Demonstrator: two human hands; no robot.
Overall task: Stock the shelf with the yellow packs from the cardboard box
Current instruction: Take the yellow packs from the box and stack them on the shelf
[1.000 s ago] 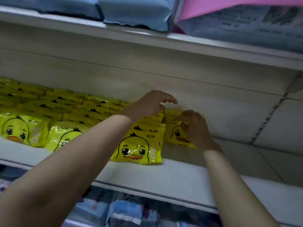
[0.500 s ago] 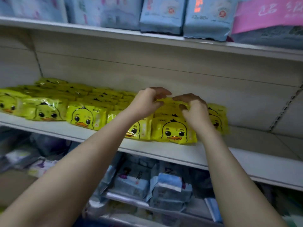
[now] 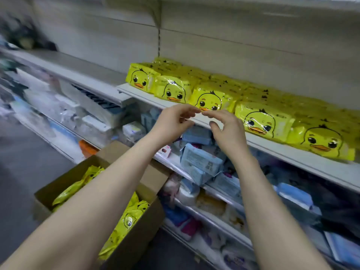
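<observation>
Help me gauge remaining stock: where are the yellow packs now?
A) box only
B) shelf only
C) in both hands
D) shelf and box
D: packs line the shelf, and more lie in the open box; the left hand and right hand hold none.
</observation>
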